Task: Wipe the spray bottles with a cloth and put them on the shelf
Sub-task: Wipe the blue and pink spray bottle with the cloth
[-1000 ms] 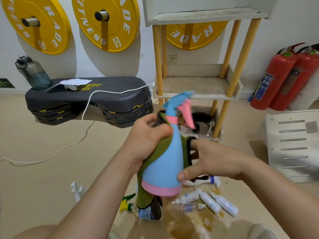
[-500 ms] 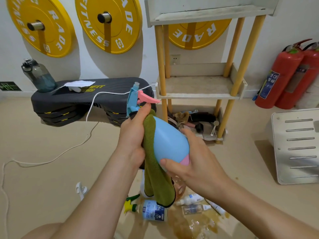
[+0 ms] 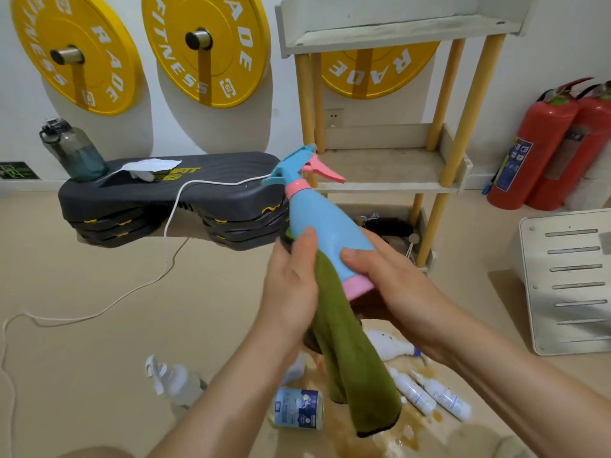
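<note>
Our left hand [image 3: 291,285] is curled round the green cloth [image 3: 353,365] and the spray bottle [image 3: 317,226], with the thumb laid on the blue body. Our right hand [image 3: 390,285] wraps the bottle's pink base from below, its thumb pressed on the blue just above the pink band.

Ahead of us the shelf [image 3: 390,166] stands against the wall, pale boards on yellow posts. Its lowest tier holds a dark jumble we cannot make out. Yellow weight plates [image 3: 205,47] hang on the wall, one of them behind the shelf. Left of the shelf sits a black step platform [image 3: 172,196], and two red fire extinguishers [image 3: 529,143] stand to the right. A white slotted panel [image 3: 568,279] lies on the floor near them.

We hold the spray bottle in the air in front of the shelf's middle board. It is tilted, with the pink trigger up and pointing away from us. The cloth hangs down from between our left palm and the bottle.

A grey water bottle [image 3: 71,153] stands on the platform, and a white cable [image 3: 178,206] trails over it to the floor. Below our hands lie a clear bottle [image 3: 175,381] and a labelled bottle [image 3: 297,408]. Small white spray bottles [image 3: 413,390] lie beside a brown spill [image 3: 406,434].
</note>
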